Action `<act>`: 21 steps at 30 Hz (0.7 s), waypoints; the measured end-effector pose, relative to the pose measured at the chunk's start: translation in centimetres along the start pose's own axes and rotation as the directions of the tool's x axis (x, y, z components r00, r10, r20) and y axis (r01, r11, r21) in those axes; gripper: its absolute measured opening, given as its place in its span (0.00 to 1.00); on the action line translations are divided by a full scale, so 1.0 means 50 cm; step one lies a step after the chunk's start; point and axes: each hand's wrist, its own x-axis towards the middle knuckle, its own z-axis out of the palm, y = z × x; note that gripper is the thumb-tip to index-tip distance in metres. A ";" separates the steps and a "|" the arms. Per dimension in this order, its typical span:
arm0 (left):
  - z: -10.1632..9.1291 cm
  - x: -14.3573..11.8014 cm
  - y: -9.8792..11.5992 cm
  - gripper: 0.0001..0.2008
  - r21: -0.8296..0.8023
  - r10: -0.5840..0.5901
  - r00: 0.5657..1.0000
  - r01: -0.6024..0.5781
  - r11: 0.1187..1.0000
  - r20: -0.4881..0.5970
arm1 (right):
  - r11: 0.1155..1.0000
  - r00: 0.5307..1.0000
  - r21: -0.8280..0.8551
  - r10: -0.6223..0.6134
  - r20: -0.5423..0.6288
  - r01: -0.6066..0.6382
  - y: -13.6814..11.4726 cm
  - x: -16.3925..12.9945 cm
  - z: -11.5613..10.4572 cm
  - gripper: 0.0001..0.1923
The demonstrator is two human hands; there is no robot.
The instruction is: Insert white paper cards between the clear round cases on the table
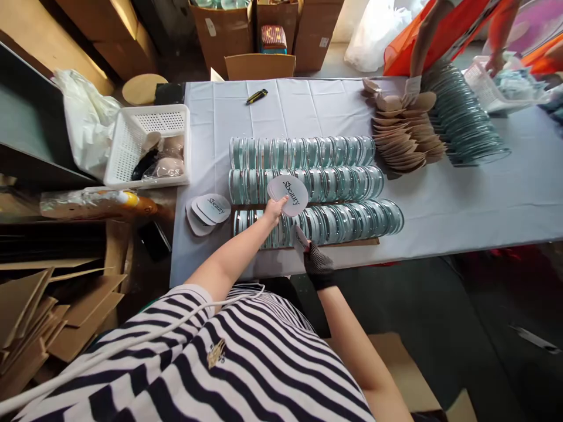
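Striped shirt [246, 369]; round, white, lettered cards [295, 192]

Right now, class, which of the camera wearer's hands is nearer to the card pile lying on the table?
Left: the left hand is to the right of the card pile; the gloved right hand is farther right.

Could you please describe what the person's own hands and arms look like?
The left hand is bare; the right hand wears a dark, finely striped glove. The short left sleeve has dark and white stripes, and a white cable crosses the shirt.
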 end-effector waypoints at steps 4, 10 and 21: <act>0.002 -0.001 -0.002 0.11 -0.012 -0.001 1.000 0.001 1.000 -0.012 | 0.999 0.988 -0.030 0.048 0.149 -0.044 -0.025 0.060 -0.030 0.18; -0.003 0.005 -0.005 0.14 -0.065 -0.023 1.000 0.024 0.998 0.011 | 0.999 0.995 0.024 0.030 0.094 -0.032 -0.019 0.071 -0.034 0.11; -0.011 -0.003 -0.001 0.21 -0.090 -0.020 0.999 0.023 0.996 0.034 | 0.975 0.995 0.216 0.073 -0.064 -0.058 -0.034 0.103 0.057 0.12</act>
